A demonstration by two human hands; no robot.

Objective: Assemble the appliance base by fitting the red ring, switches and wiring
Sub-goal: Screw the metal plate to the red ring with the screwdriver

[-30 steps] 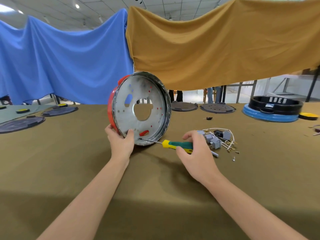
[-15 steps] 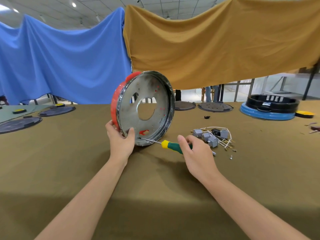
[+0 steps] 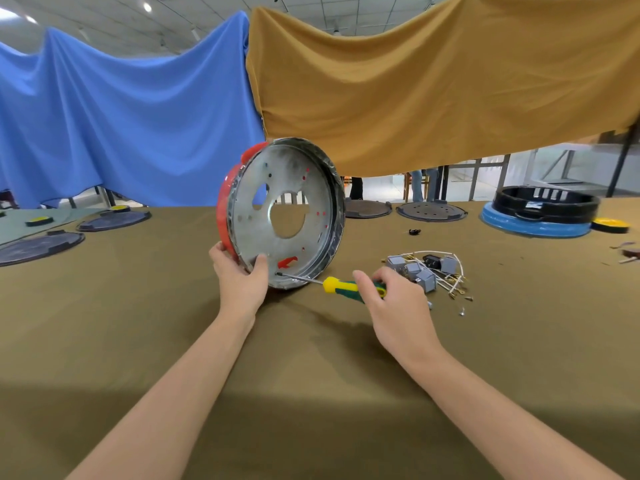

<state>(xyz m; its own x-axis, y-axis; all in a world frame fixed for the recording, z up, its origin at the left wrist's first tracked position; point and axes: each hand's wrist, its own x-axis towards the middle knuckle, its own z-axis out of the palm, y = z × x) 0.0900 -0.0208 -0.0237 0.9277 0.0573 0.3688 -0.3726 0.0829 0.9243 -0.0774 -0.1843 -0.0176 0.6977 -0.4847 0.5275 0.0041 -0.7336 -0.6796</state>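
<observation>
Head view, left hand (image 3: 239,282) gripping base (image 3: 282,216)

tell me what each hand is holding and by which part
Left hand grips the metal appliance base at its lower rim, thumb inside. Right hand holds the screwdriver by its handle.

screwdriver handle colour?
Yellow and green screwdriver handle, pinched by the right hand; head view.

1. Bright, even light comes from round white ceiling lamps (image 3: 147,7) overhead.
2. Soft shadows lie on the olive-cloth bench (image 3: 138,323) beneath both forearms.
3. Wide-angle distortion bows the edges; the centre stays sharp.
</observation>
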